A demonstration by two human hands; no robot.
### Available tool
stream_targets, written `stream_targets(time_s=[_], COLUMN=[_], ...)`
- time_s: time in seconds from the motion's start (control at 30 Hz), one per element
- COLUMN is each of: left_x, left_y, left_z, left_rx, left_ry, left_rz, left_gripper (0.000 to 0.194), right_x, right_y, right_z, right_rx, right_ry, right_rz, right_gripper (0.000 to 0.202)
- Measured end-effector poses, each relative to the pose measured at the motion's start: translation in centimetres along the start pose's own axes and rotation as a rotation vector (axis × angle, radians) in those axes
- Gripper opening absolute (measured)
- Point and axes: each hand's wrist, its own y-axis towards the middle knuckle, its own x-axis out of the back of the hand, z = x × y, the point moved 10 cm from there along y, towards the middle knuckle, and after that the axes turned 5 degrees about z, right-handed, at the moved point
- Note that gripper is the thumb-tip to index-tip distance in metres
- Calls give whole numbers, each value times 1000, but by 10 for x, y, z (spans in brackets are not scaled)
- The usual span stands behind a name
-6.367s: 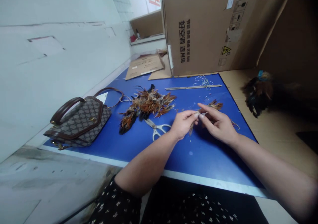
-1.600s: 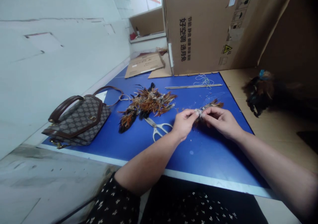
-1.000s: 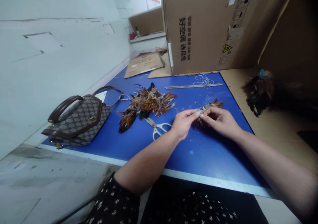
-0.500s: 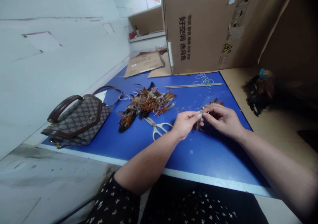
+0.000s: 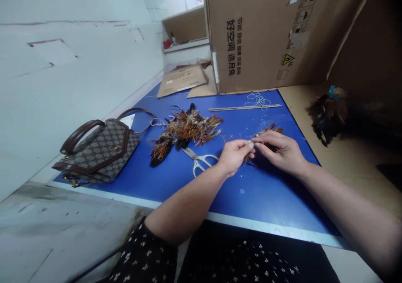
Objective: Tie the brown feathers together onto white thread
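My left hand [image 5: 236,156] and my right hand [image 5: 281,152] meet at the fingertips over the right part of the table. Both are closed in a pinch on a small bunch of brown feathers [image 5: 270,129]. Some of its feathers stick out behind my right fingers, others hang just below the fingertips. What exactly lies between the tips is too small to make out. Left of my hands rests a larger heap of brown and black feathers [image 5: 191,128]. White-handled scissors [image 5: 201,162] lie on the table beside my left wrist, blades pointing toward that heap.
On the blue table [image 5: 176,186] a patterned handbag [image 5: 100,151] stands at the left. Thin sticks [image 5: 238,107] and tangled thread [image 5: 258,101] lie toward the back. A big cardboard box [image 5: 251,40] rises behind. More dark feathers [image 5: 329,115] are on cardboard at right.
My pinched fingertips have shifted very slightly left, and the feathers below them moved along. Everything else stays where it was.
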Motion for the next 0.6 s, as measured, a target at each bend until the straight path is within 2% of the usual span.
stream_targets(time_s=[0.17, 0.3, 0.37, 0.43, 0.5, 0.6], left_x=[4, 19, 28, 34, 37, 36], left_y=[0, 1, 1, 0, -1, -2], left_z=[-5, -15, -21, -26, -29, -33], left_rx=[-16, -77, -112, -153, -188, -222], left_ry=[-13, -82, -100, -108, -109, -108], left_rz=[-52, -177, -240, -287, -306, -313], left_gripper=[36, 37, 37, 36, 35, 34], right_x=[0, 24, 30, 26, 11, -7], right_y=[3, 0, -1, -2, -6, -15], right_z=[-6, -30, -40, -52, -59, -61], right_rx=[-78, -229, -249, -260, -255, -227], right_ry=[43, -33, -123, -181, -214, -306], right_rz=[46, -63, -32, 100, 311, 553], right_gripper=[23, 27, 26, 26, 25, 19])
